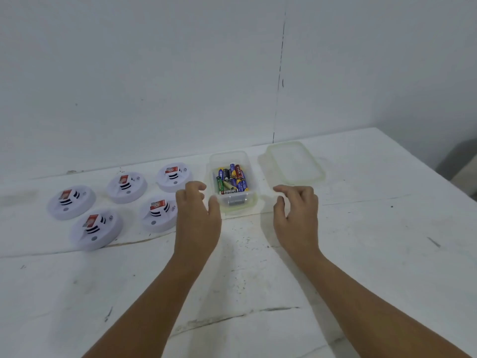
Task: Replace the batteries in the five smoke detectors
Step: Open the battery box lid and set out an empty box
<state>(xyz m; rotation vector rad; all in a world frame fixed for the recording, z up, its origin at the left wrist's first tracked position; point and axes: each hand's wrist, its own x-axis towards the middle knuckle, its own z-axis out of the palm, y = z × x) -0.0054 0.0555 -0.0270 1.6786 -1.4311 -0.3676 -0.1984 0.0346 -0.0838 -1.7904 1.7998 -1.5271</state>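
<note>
Left hand (197,215) and right hand (296,215), fingers loosely curled and apart, flank the open box (233,157) of batteries (232,179), gripping nothing; contact unclear; five smoke detectors (126,187) lie left, one partly hidden; lid (295,162) right.

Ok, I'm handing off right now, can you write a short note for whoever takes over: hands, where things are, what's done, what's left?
Left hand: empty, fingers loosely curled, close by the left side of the battery box.
Right hand: empty, loosely curled, to the box's right.
Box: open, full of mixed batteries; its lid lies on the table to the right.
Five smoke detectors: grouped left of the box, a red-and-white block showing on each.
Done: lid off.
Left: no detector looks handled; all five swaps seem to remain.
</note>
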